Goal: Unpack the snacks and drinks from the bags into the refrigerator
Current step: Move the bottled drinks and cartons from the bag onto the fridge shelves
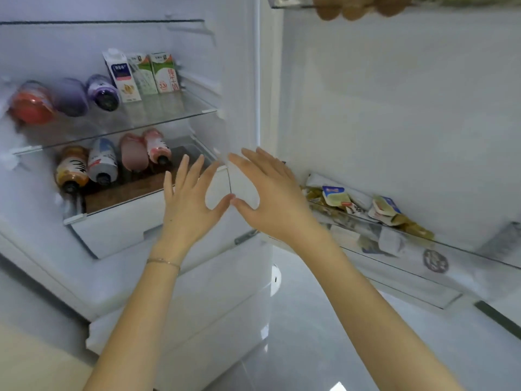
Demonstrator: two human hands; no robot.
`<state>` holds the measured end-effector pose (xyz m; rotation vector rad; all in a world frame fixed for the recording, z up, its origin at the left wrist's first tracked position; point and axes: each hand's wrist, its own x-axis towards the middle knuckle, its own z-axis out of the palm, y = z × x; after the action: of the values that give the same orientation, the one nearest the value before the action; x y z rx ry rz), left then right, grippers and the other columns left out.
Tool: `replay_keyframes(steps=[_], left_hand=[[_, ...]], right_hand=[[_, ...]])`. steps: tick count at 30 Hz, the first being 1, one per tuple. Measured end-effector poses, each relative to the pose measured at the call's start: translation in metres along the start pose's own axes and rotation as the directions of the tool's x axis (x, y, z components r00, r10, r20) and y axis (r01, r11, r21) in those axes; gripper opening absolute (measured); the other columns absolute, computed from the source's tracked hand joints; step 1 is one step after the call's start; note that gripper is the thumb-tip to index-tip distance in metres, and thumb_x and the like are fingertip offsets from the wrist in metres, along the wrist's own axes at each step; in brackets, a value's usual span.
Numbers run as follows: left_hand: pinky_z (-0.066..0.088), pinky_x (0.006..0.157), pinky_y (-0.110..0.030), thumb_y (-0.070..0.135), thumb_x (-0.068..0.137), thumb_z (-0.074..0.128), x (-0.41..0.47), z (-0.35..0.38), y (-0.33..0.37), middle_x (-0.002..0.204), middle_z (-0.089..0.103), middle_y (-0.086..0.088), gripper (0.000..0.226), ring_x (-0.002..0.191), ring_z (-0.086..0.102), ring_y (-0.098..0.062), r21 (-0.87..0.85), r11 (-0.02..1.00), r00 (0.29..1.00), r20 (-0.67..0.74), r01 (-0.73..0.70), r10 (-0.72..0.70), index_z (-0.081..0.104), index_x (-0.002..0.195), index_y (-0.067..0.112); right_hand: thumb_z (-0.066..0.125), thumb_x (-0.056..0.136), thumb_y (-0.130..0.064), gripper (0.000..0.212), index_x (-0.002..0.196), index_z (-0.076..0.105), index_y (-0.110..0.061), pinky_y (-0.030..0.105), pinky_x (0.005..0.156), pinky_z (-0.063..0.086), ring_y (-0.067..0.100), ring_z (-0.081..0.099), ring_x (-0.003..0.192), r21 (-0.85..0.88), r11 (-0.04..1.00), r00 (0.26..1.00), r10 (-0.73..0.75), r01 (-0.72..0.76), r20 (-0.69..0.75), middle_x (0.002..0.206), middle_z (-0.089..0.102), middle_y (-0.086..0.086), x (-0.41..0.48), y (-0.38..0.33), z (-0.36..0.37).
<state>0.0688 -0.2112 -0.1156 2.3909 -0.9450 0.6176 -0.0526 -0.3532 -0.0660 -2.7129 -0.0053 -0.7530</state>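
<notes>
Grips: left grip [191, 201], right grip [270, 198], both released, fingers spread, thumb tips touching, nothing held. Above-left of left grip: cartons [141, 74], 3, upright; upper bottles [70, 98], 3, lying. Beside it, left: lower bottles [112, 162], 4, lying. Right of right grip: snack packets [363, 204] in door bin [400, 256], count indistinct.

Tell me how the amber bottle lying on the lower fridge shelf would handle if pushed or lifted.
The amber bottle lies on its side, so a sideways push would probably roll it, though the blue-labelled bottle close beside it should stop it. It looks full, so it is likely heavy for its size. Its smooth wall may be slippery.
</notes>
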Motion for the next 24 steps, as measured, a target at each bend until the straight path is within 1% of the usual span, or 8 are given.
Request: replay_keyframes(steps=[2, 4, 7, 11, 14, 19, 22, 24], left_hand=[[0.001, 0.119, -0.052, 0.069, 0.083, 0.034, -0.011, -0.004, 0.025, 0.158, 0.028, -0.001, 0.076, 0.150, 0.007, -0.022, -0.018, 1.000, 1.000, -0.005, 0.002, -0.002, 0.034, 0.148, 0.031], [0.002, 0.119, -0.051, 0.069, 0.084, 0.034, -0.021, -0.009, 0.048, 0.158, 0.027, 0.001, 0.075, 0.150, 0.006, -0.020, -0.041, 0.999, 1.000, -0.005, -0.018, 0.018, 0.033, 0.149, 0.033], [0.003, 0.118, -0.050, 0.069, 0.084, 0.035, -0.028, -0.014, 0.085, 0.158, 0.029, 0.000, 0.074, 0.150, 0.008, -0.022, -0.059, 0.994, 0.996, 0.003, -0.089, 0.090, 0.033, 0.149, 0.032], [0.008, 0.118, -0.052, 0.067, 0.085, 0.036, -0.031, -0.013, 0.140, 0.156, 0.032, -0.002, 0.073, 0.149, 0.014, -0.024, -0.084, 0.981, 0.984, 0.000, -0.175, 0.176, 0.036, 0.148, 0.030], [0.009, 0.118, -0.052, 0.066, 0.085, 0.038, -0.033, -0.006, 0.183, 0.156, 0.033, -0.001, 0.073, 0.149, 0.015, -0.024, -0.131, 0.953, 0.961, 0.016, -0.272, 0.276, 0.037, 0.148, 0.029], [0.005, 0.120, -0.050, 0.066, 0.087, 0.039, -0.040, 0.010, 0.262, 0.159, 0.026, 0.005, 0.071, 0.150, 0.009, -0.019, -0.257, 0.857, 0.881, 0.035, -0.448, 0.471, 0.032, 0.150, 0.033], [0.006, 0.121, -0.049, 0.065, 0.089, 0.038, -0.045, 0.022, 0.313, 0.160, 0.023, 0.004, 0.071, 0.150, 0.007, -0.019, -0.286, 0.756, 0.786, 0.016, -0.588, 0.618, 0.030, 0.151, 0.032], [0.010, 0.120, -0.051, 0.062, 0.091, 0.040, -0.049, 0.031, 0.347, 0.159, 0.026, 0.000, 0.069, 0.150, 0.010, -0.023, -0.311, 0.666, 0.706, -0.021, -0.678, 0.708, 0.032, 0.151, 0.028]], right_hand=[[0.062, 0.089, -0.037, 0.070, 0.150, 0.029, -0.028, 0.042, 0.118, 0.011, 0.024, 0.015, 0.148, -0.018, 0.999, 0.999, 0.027, -0.028, -0.020, 0.157, 0.027, 0.000, -0.023, 0.010, -0.020], [0.063, 0.088, -0.038, 0.072, 0.150, 0.028, -0.030, 0.044, 0.119, 0.011, 0.023, 0.013, 0.148, -0.046, 0.996, 0.997, 0.076, -0.077, -0.018, 0.158, 0.026, -0.001, -0.047, 0.021, -0.038], [0.061, 0.088, -0.041, 0.073, 0.151, 0.026, -0.032, 0.043, 0.120, 0.010, 0.021, 0.010, 0.149, -0.090, 0.985, 0.989, 0.149, -0.151, -0.024, 0.159, 0.023, -0.003, -0.083, 0.036, -0.065], [0.062, 0.088, -0.041, 0.073, 0.150, 0.026, -0.033, 0.046, 0.119, 0.012, 0.024, 0.013, 0.148, -0.107, 0.958, 0.964, 0.259, -0.265, -0.063, 0.159, 0.024, -0.002, -0.128, 0.053, -0.101], [0.065, 0.086, -0.038, 0.074, 0.150, 0.029, -0.031, 0.046, 0.118, 0.015, 0.026, 0.013, 0.148, -0.124, 0.931, 0.935, 0.327, -0.344, -0.137, 0.158, 0.025, 0.000, -0.161, 0.068, -0.132], [0.063, 0.085, -0.039, 0.073, 0.150, 0.030, -0.030, 0.043, 0.118, 0.014, 0.026, 0.013, 0.148, -0.185, 0.864, 0.863, 0.402, -0.468, -0.305, 0.158, 0.026, 0.001, -0.224, 0.086, -0.179], [0.064, 0.086, -0.039, 0.074, 0.150, 0.027, -0.033, 0.043, 0.118, 0.013, 0.022, 0.010, 0.149, -0.183, 0.797, 0.788, 0.481, -0.576, -0.384, 0.158, 0.025, -0.003, -0.264, 0.097, -0.204], [0.066, 0.086, -0.039, 0.077, 0.151, 0.025, -0.034, 0.043, 0.118, 0.011, 0.020, 0.008, 0.149, -0.200, 0.721, 0.720, 0.542, -0.663, -0.434, 0.159, 0.022, -0.005, -0.293, 0.104, -0.219]])
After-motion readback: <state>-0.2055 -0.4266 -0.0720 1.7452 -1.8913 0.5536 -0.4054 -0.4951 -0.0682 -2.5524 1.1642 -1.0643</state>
